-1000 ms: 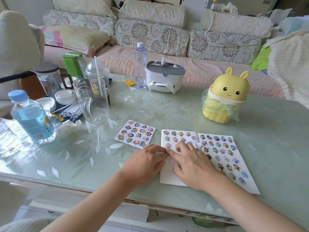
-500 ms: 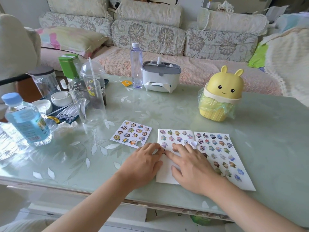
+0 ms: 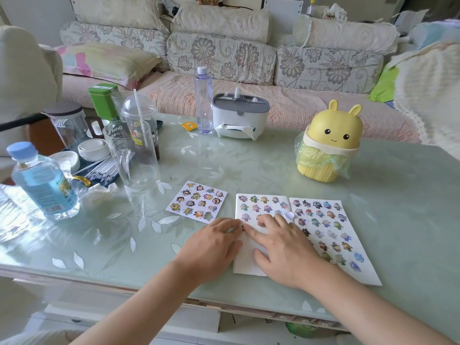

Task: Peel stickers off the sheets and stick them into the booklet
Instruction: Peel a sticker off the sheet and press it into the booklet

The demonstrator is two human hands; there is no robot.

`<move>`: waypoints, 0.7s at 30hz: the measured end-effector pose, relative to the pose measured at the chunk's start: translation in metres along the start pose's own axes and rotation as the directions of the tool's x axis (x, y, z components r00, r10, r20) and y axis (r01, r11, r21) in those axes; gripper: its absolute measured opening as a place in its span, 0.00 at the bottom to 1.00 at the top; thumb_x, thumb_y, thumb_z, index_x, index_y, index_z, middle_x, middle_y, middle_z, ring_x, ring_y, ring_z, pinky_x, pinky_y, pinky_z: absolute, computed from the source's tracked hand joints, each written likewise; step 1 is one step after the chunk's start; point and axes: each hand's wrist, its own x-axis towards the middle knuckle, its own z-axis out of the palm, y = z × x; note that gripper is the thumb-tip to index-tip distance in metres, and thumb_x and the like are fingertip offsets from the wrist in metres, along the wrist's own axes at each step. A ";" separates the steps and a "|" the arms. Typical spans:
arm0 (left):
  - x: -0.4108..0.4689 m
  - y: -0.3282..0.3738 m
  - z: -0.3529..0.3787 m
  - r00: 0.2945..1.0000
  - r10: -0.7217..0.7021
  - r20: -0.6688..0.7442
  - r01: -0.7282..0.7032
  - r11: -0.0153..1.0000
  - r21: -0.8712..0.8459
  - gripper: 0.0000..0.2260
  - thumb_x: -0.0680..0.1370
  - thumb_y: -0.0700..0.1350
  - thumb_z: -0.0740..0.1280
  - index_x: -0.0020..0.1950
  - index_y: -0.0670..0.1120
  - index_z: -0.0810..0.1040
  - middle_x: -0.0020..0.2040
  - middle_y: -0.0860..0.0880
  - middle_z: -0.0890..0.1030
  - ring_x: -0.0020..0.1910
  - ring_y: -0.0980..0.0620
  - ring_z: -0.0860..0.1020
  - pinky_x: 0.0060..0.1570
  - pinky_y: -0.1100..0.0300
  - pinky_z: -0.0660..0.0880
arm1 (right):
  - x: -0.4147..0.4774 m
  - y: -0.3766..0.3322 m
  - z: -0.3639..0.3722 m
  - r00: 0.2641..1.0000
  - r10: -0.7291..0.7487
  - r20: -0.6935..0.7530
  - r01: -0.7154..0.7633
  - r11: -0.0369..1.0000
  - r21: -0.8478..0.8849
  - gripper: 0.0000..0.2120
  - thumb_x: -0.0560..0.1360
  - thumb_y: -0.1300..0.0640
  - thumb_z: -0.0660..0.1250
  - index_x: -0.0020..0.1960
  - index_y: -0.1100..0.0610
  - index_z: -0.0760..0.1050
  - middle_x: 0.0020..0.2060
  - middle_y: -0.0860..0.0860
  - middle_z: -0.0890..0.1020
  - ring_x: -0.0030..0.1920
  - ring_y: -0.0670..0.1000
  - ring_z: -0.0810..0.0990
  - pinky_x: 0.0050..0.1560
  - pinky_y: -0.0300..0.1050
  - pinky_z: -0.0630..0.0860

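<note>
Right hand (image 3: 283, 250) flat on open white paper booklet (image 3: 245, 265); left hand (image 3: 214, 245) grip unclear. Risk: uneven pressing creases sticker.

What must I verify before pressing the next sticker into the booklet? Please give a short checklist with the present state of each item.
1. The booklet lies open and flat on the table: ok.
2. The right hand rests with straight fingers on the left page: ok.
3. The sticker at the tips of the left hand is too small to show whether it is pinched or already stuck: cannot tell.
4. The near part of the left page is bare white: ok.
5. The sticker sheet lies beside the booklet and holds many stickers: ok.
</note>
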 end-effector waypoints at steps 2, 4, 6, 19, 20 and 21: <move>0.000 0.003 -0.001 0.999 -0.010 0.035 0.009 1.000 0.024 0.25 0.81 0.56 0.51 0.69 0.45 0.77 0.68 0.51 0.76 0.67 0.51 0.72 0.61 0.55 0.76 | -0.005 0.002 -0.002 1.000 -0.002 0.011 0.002 0.999 0.037 0.32 0.74 0.41 0.45 0.77 0.42 0.63 0.65 0.49 0.69 0.65 0.54 0.67 0.63 0.54 0.71; 0.000 0.005 -0.002 0.998 -0.018 0.065 0.014 0.999 0.050 0.28 0.81 0.58 0.49 0.73 0.46 0.73 0.68 0.52 0.73 0.68 0.52 0.70 0.64 0.56 0.71 | -0.007 0.003 -0.002 1.000 0.003 -0.001 -0.003 0.998 0.068 0.29 0.75 0.41 0.49 0.74 0.42 0.68 0.64 0.49 0.71 0.64 0.54 0.70 0.60 0.54 0.73; 0.002 0.005 -0.004 0.997 -0.013 0.073 0.007 0.997 0.072 0.28 0.81 0.59 0.49 0.73 0.46 0.72 0.67 0.51 0.72 0.67 0.51 0.69 0.65 0.56 0.69 | -0.008 0.002 -0.001 1.000 0.001 -0.010 0.000 0.997 0.071 0.29 0.75 0.42 0.50 0.73 0.43 0.70 0.64 0.50 0.72 0.64 0.55 0.71 0.59 0.55 0.75; -0.001 0.005 -0.009 0.996 -0.024 0.086 0.027 0.999 -0.037 0.26 0.80 0.60 0.53 0.69 0.49 0.78 0.69 0.50 0.76 0.69 0.52 0.72 0.61 0.58 0.73 | 0.007 -0.010 0.002 0.998 0.062 -0.032 -0.062 0.998 -0.004 0.36 0.72 0.42 0.42 0.79 0.46 0.59 0.62 0.51 0.67 0.60 0.55 0.67 0.56 0.53 0.71; -0.001 0.006 -0.010 0.996 -0.023 0.089 0.027 0.999 -0.036 0.26 0.80 0.60 0.53 0.69 0.48 0.78 0.69 0.50 0.76 0.68 0.52 0.73 0.62 0.58 0.73 | 0.007 -0.009 0.002 0.998 0.056 -0.028 -0.056 0.998 -0.007 0.36 0.72 0.41 0.42 0.79 0.46 0.59 0.62 0.51 0.68 0.60 0.55 0.67 0.56 0.53 0.71; 0.000 0.008 -0.011 0.996 -0.024 0.090 0.027 0.999 -0.035 0.27 0.80 0.60 0.52 0.70 0.48 0.77 0.69 0.50 0.76 0.69 0.52 0.72 0.63 0.58 0.72 | 0.007 -0.008 0.002 0.999 0.046 -0.025 -0.046 0.999 -0.012 0.36 0.72 0.41 0.42 0.79 0.46 0.59 0.62 0.51 0.68 0.60 0.55 0.67 0.57 0.53 0.72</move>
